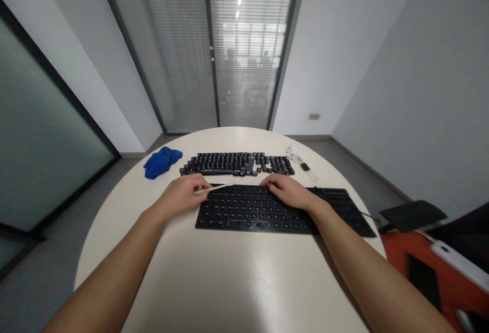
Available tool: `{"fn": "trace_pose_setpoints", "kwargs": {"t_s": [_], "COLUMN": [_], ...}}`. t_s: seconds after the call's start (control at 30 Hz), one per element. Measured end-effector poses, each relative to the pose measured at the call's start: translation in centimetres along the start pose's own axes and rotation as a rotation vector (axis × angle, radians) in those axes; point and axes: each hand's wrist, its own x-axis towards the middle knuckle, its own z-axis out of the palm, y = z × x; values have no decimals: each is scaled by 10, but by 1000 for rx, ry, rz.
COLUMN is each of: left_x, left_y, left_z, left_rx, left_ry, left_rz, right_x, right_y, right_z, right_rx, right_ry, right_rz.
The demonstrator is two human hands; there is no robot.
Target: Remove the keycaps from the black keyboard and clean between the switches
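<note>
A black keyboard base (248,211) with its keycaps off lies across the table, showing rows of bare key sockets. My left hand (183,193) is at its upper left corner, fingers pinched round a thin white stick (219,187), which looks like a cotton swab. The stick's far tip points right, over the back edge of the base. My right hand (286,189) lies on the base, its fingers curled at the back edge. Behind the base, loose black keycaps (223,161) are set out in keyboard order, with gaps toward the right.
A crumpled blue cloth (162,162) lies at the table's back left. A small black-and-wire tool (304,166) and some white bits (292,150) sit at the back right. Beyond the round table's (214,282) right edge, a red surface (405,256) holds a white power strip (460,267).
</note>
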Motion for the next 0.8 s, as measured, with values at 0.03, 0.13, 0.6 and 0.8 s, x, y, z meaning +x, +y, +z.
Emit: {"fn": "trace_pose_setpoints", "kwargs": {"t_s": [0.03,0.13,0.6,0.8], "left_x": [0,-1,-1,-2], "left_y": [0,1,4,11], "left_z": [0,-1,3,5], "left_rx": [-7,-25,-99,-113], "left_ry": [-7,-41,-142,-162], "left_rz": [3,22,111,142], "right_x": [0,0,0,0], "right_y": [0,0,0,0], "right_z": [0,0,-1,0], "right_rx": [-2,-4,4,7], "right_ry": [1,-2,-7,-6], "right_rz": [-2,-9,-8,-6]}}
